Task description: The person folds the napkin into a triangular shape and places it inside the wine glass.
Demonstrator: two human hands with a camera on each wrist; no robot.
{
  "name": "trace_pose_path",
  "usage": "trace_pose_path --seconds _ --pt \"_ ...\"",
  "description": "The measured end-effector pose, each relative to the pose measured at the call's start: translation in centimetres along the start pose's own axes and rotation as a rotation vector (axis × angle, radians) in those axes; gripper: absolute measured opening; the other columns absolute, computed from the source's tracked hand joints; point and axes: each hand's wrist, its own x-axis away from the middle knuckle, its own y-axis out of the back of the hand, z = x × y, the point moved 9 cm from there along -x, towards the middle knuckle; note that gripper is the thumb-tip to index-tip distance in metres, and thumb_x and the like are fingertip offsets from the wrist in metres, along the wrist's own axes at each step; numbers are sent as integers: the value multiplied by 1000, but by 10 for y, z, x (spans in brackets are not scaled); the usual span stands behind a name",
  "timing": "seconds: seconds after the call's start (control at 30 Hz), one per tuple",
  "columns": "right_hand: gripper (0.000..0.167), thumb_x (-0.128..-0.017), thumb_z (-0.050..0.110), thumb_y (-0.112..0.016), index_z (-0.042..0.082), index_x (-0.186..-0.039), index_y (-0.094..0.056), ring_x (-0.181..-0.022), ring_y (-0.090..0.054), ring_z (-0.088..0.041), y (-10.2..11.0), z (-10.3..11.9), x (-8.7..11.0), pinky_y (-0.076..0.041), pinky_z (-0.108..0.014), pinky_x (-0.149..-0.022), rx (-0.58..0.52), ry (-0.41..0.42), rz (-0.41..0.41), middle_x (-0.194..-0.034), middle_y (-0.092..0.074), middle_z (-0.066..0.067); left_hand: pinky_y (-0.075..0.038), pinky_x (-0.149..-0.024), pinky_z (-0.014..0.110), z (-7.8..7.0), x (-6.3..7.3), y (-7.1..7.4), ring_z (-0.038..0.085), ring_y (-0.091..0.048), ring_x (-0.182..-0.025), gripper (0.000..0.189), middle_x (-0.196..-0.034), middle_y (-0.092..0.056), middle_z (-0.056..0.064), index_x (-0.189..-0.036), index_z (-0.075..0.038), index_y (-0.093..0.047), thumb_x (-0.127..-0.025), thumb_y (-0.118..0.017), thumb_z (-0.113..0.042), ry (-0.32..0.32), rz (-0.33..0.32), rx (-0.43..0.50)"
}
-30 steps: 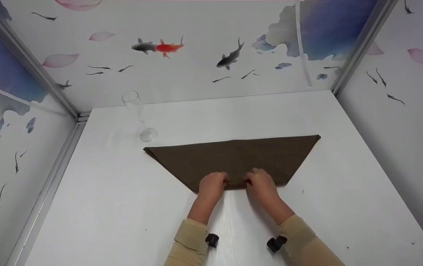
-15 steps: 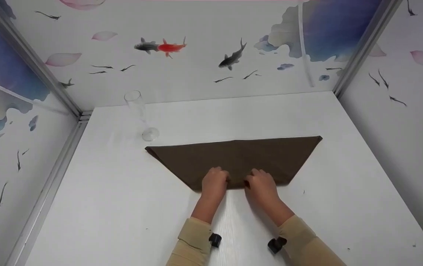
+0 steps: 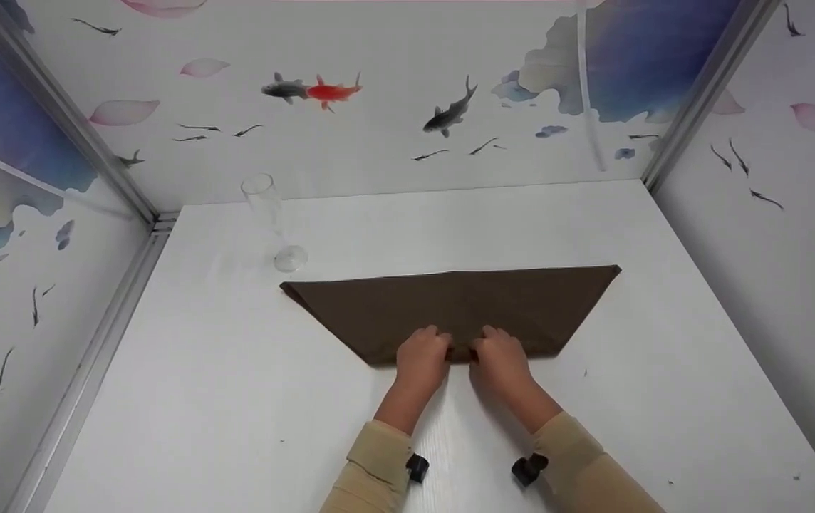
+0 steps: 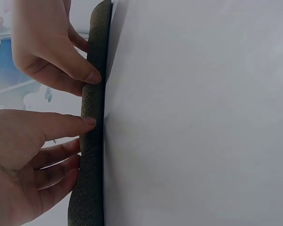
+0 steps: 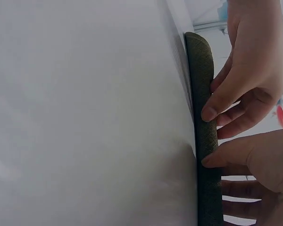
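A brown cloth napkin, folded into a wide trapezoid with its long side away from me, lies flat on the white table. Its near edge forms a thick roll. My left hand pinches this roll left of the middle, thumb on the near side and fingers beyond it. Close beside it, my right hand grips the same edge in the same way. In the right wrist view, both thumbs lie on the roll. The fingertips behind the cloth are partly hidden.
A clear, tall stemmed glass stands upright at the back left, just beyond the napkin's left corner. White panels printed with fish enclose the table at the back and sides.
My left hand has shifted right along the near edge, closer to my right hand. The right hand stays nearly in place, and the napkin's outline looks almost unchanged.
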Motion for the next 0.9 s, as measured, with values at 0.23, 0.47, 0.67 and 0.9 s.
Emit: trace_pose_path --seconds 0.23,0.47,0.67,0.9 --pt "7 -79 0 -74 5 -76 -71 -71 -57 -31 1 4 1 -51 -49 -61 13 8 -9 -78 -55 -11 -48 -54 31 -3 6 10 19 -56 -65 20 -68 -53 0 -73 -17 -61 -80 -76 -6 -35 -121 -51" --pt "8 -83 -6 -70 0 -78 -71 -89 -62 -40 1 5 1 -53 -51 -73 -40 -4 35 -101 -63 -25 -49 -57 32 -6 7 4 20 -57 -67 13 -71 -56 2 -78 -15 -64 -84 -73 -9 -30 -52 -58" --pt "9 -85 -5 -69 -1 -77 -70 -94 -62 -41 0 4 1 -51 -50 -80 -48 -5 65 -101 -64 -25 -50 -60 33 -5 6 1 21 -58 -69 10 -73 -58 3 -80 -14 -65 -87 -72 -10 -7 22 -36" --pt "9 -83 -4 -70 1 -77 -65 -75 -60 -32 3 5 -1 -51 -44 -67 -43 3 51 -79 -60 -14 -50 -59 34 1 4 6 21 -60 -68 20 -68 -58 1 -73 -14 -57 -82 -74 -8 5 22 13"
